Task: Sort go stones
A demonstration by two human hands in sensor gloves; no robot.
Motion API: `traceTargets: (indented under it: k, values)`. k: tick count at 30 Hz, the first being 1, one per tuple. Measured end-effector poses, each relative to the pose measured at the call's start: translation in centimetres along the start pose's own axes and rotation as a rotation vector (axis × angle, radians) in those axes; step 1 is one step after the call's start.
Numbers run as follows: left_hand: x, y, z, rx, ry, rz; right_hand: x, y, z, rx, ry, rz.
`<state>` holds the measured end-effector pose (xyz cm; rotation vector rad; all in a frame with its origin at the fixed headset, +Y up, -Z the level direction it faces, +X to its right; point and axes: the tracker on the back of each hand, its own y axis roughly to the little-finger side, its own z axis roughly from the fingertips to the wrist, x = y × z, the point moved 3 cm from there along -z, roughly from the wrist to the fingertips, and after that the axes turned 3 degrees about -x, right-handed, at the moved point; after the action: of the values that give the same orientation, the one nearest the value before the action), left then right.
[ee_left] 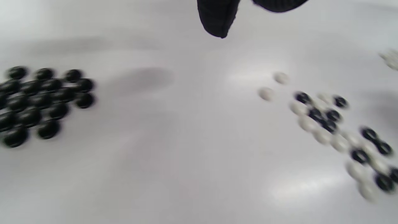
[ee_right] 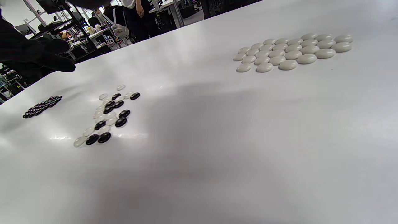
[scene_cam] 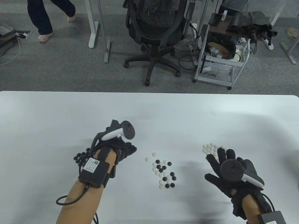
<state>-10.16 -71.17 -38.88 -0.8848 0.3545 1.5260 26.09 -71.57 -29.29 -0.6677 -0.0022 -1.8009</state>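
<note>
A mixed pile of black and white Go stones [scene_cam: 163, 172] lies mid-table, also in the left wrist view [ee_left: 335, 130] and the right wrist view [ee_right: 107, 116]. A sorted group of black stones [scene_cam: 81, 157] lies on the left, partly hidden under my left wrist; it shows blurred in the left wrist view [ee_left: 40, 102]. A sorted group of white stones [scene_cam: 211, 148] lies on the right [ee_right: 292, 51]. My left hand [scene_cam: 130, 150] hovers between the black group and the pile; a bare fingertip [ee_left: 217, 21] hangs in, with no stone seen. My right hand [scene_cam: 209, 166] is spread, palm down, just below the white group and covering its near edge.
The white table [scene_cam: 70, 121] ends at its far edge, with an office chair [scene_cam: 154, 28] and a wire cart [scene_cam: 219, 58] on the floor beyond. Two loose white stones [scene_cam: 150, 157] lie at the pile's upper left.
</note>
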Motion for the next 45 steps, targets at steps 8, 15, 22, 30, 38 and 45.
traceTargets:
  k: [8,15,22,30,38,45]
  values:
    - [-3.0,-10.6,-3.7,-0.215,0.084,-0.193,0.0,0.0,0.1,-0.004,-0.001,0.000]
    - [-4.2,-13.6,-7.0,-0.205,0.113,-0.261,-0.1,0.0,0.1,-0.009,0.005,-0.004]
    - [-2.0,-11.9,-10.1,-0.114,0.077,-0.120,0.0,0.0,0.1,-0.009,-0.001,-0.001]
    - [0.5,-3.6,-10.1,0.059,0.024,0.080,-0.1,0.0,0.2,-0.010,-0.002,-0.006]
    - [-0.8,5.1,-5.8,0.200,0.030,0.151,0.1,-0.1,0.1,-0.007,-0.011,-0.001]
    - [-2.1,10.1,-2.9,0.296,0.034,0.225,0.1,-0.2,0.1,-0.003,-0.012,0.001]
